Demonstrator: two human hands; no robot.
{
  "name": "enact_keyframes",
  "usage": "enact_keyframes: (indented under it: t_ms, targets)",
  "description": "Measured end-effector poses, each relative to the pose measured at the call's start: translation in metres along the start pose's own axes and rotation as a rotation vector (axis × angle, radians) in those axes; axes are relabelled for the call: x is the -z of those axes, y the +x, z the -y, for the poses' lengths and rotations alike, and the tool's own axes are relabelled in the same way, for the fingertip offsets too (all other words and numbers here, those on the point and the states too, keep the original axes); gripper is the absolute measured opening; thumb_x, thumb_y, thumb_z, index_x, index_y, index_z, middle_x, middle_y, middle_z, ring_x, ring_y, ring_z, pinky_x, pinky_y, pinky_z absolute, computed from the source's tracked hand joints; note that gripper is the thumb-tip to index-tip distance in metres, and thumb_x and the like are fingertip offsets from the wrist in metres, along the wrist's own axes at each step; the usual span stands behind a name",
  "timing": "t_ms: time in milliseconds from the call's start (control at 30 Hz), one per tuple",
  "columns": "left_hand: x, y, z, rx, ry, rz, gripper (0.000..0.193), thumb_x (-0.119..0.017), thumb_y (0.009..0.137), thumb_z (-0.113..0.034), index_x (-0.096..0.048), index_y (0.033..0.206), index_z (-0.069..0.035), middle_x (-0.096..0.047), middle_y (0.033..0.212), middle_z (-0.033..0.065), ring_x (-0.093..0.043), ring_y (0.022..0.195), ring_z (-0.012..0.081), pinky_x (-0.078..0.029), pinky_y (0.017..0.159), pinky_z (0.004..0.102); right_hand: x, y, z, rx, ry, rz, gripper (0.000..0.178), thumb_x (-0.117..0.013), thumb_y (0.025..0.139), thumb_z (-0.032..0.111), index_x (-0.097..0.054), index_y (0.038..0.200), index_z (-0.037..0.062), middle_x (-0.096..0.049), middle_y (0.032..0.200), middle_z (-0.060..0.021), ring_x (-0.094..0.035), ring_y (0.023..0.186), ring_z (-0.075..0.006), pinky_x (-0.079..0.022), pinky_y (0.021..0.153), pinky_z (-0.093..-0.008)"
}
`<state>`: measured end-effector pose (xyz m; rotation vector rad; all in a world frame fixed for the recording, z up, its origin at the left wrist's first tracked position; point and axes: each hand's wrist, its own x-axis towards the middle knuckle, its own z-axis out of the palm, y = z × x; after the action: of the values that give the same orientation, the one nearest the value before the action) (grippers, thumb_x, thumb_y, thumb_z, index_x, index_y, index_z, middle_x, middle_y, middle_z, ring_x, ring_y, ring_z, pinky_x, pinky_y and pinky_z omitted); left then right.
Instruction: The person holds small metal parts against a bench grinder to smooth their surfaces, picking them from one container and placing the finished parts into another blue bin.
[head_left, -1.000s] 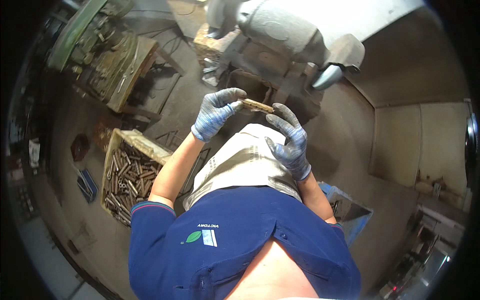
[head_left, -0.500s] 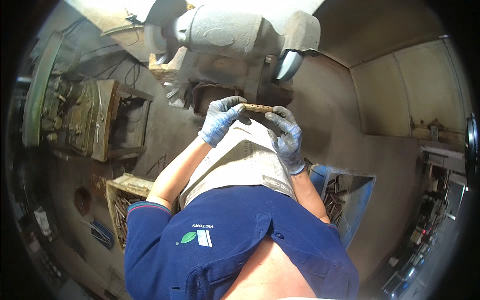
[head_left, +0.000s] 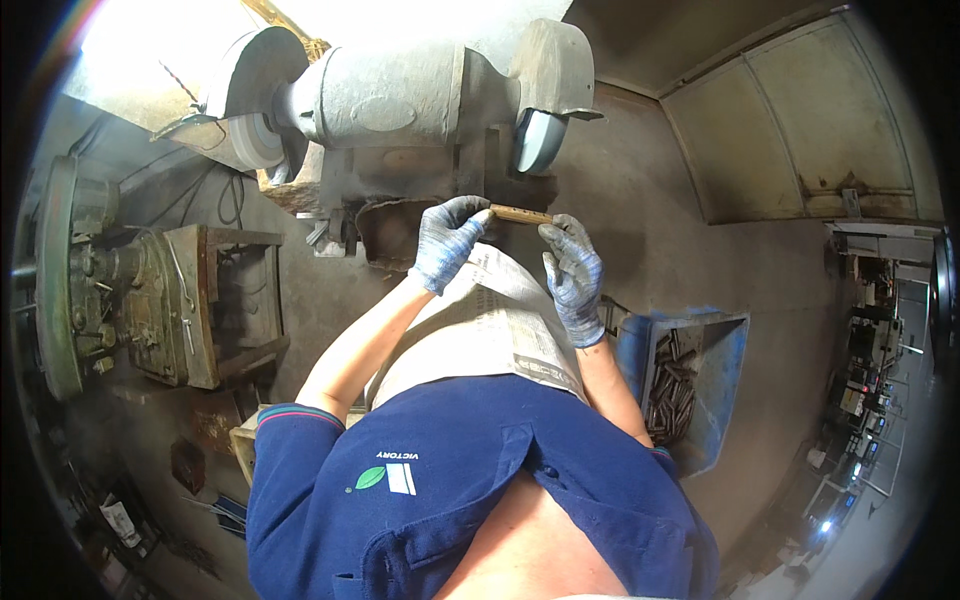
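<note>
A short, narrow brass-coloured metal bar (head_left: 521, 215) is held level between my two hands, in front of a bench grinder (head_left: 390, 100). My left hand (head_left: 448, 243), in a blue-grey work glove, pinches its left end between thumb and fingers. At the other end, the gloved fingertips of my right hand (head_left: 574, 275) close on the bar, with the palm turned inward. Beyond the bar are the grinder's right wheel (head_left: 541, 140) and its left wheel (head_left: 257, 140); the bar is apart from both. A pale printed apron (head_left: 480, 320) covers my lap below.
By my right forearm stands a blue bin (head_left: 718, 390) holding many metal pieces (head_left: 672, 390). A wooden box (head_left: 243, 440) is partly hidden by my left arm. An old greenish machine (head_left: 150, 300) is at the left, and a large stained metal panel (head_left: 790, 130) at the right.
The view has shifted, so the grinder sits lower and further left, and more of the blue bin shows. The bar is turned slightly; its row of holes shows less. Both hands keep their grip.
</note>
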<state>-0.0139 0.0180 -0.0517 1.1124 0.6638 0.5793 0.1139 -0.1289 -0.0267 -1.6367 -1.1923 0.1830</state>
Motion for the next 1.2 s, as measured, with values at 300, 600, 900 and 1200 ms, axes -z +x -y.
enact_keyframes:
  t_ms: [300, 600, 900, 1200]
  targets:
    - [-0.027, 0.041, 0.029, 0.081, -0.307, -0.126, 0.011, -0.057, 0.087, -0.001, -0.062, 0.094, 0.006, -0.064, 0.083, 0.0092, -0.062, 0.072, 0.0147, -0.056, 0.066, 0.0269, -0.004, 0.017, -0.06, 0.069, -0.156, 0.0, 0.028, -0.068, 0.075, 0.0, -0.066, 0.103, 0.0023, -0.063, 0.109, -0.0103, -0.053, 0.114, -0.0256, -0.042, 0.097, -0.0341]
    - [-0.048, 0.062, 0.051, 0.11, -0.306, -0.179, 0.012, -0.057, 0.088, -0.003, -0.062, 0.096, 0.005, -0.065, 0.083, 0.0103, -0.064, 0.07, 0.0171, -0.055, 0.066, 0.028, 0.002, 0.024, -0.09, -0.223, 0.184, -0.046, 0.019, -0.058, 0.085, -0.003, -0.064, 0.102, -0.0022, -0.063, 0.104, -0.0092, -0.059, 0.099, -0.0157, -0.046, 0.091, -0.0283]
    - [-0.049, 0.072, 0.051, 0.136, -0.293, -0.231, 0.01, -0.057, 0.087, -0.002, -0.063, 0.092, 0.004, -0.065, 0.081, 0.0088, -0.063, 0.069, 0.0167, -0.056, 0.067, 0.0276, -0.003, 0.03, -0.094, -0.349, 0.374, -0.062, 0.02, -0.059, 0.085, 0.001, -0.064, 0.104, -0.0028, -0.065, 0.1, -0.0089, -0.06, 0.095, -0.0147, -0.046, 0.086, -0.0266]
    - [-0.021, 0.07, 0.044, 0.144, -0.25, -0.322, 0.009, -0.055, 0.087, -0.001, -0.062, 0.091, 0.004, -0.064, 0.084, 0.0102, -0.063, 0.069, 0.0158, -0.058, 0.064, 0.0276, -0.029, 0.036, -0.095, -0.263, 0.287, 0.059, 0.017, -0.057, 0.087, 0.001, -0.064, 0.103, -0.0027, -0.063, 0.098, -0.0081, -0.06, 0.093, -0.0146, -0.047, 0.084, -0.0257]
